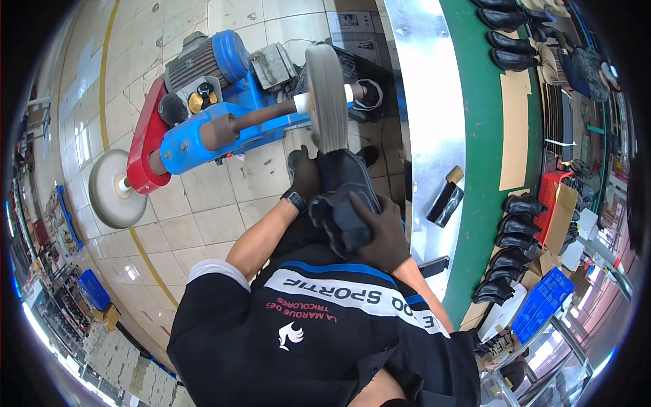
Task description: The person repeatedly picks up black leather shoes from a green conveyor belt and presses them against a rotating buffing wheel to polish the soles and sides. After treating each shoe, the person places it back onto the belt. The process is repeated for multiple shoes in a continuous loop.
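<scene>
A black shoe (pixel 344 178) is in front of me, its far end against the underside of a grey bristled buffing wheel (pixel 327 98). My left hand (pixel 306 175), in a dark glove, closes on the shoe's left side; some of its fingers are hidden. On the right side of the shoe's near end, my right hand (pixel 385 234) grips it, also gloved, thumb over the top. The wheel sits on a long shaft (pixel 266 117) of a blue polishing machine (pixel 184 146). Its bristles look smeared.
A second, white wheel (pixel 116 188) is on the machine's left end, beside a red belt guard (pixel 146 139). To my right runs a metal-topped bench (pixel 428 88) with a brush-like black block (pixel 445 203). Black shoes (pixel 512 237) line the green surface (pixel 475 136) beyond.
</scene>
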Available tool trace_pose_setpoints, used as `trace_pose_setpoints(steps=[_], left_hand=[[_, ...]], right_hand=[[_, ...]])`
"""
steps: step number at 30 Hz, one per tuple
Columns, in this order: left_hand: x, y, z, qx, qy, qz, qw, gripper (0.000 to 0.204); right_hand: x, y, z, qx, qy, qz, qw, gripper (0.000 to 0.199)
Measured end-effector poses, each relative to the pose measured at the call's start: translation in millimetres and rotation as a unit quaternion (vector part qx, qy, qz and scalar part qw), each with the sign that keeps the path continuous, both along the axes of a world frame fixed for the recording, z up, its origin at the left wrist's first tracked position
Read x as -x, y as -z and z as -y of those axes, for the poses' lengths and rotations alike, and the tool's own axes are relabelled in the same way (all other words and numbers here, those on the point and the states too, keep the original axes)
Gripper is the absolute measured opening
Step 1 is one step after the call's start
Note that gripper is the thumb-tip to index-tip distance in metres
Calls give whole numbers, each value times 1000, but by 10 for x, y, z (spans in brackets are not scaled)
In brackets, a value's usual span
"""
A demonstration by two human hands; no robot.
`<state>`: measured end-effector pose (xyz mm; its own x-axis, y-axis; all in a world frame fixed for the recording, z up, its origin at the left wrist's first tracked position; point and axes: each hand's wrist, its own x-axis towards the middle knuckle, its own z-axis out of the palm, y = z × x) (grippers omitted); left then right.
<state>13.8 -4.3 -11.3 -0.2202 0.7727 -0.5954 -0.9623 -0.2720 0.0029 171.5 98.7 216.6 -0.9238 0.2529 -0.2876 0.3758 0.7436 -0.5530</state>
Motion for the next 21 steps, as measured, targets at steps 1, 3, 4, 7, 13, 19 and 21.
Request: trace_pose_setpoints(steps=[1,3,4,7,13,19,21], left_hand=[[13,-134,3,-24,0,2,1000,75],[27,-425,30,-72,-4,8,997,85],[36,-536,31,-98,-2,12,995,90],[-7,111,18,-109,-26,7,994,89],[212,393,-272,11,32,-119,992,57],[290,771,-364,108,128,-546,821,58],[346,881,-274,176,135,-640,736,66]], right_hand=[[-152,7,-13,37,23,-11,999,85],[-382,145,-18,108,59,-39,992,86],[-506,309,4,140,78,-57,985,85],[-699,631,149,410,330,-43,849,70],[-483,1359,123,663,512,-66,541,46],[245,1147,-176,693,522,-57,494,36],[367,1422,-222,681,509,-36,526,33]])
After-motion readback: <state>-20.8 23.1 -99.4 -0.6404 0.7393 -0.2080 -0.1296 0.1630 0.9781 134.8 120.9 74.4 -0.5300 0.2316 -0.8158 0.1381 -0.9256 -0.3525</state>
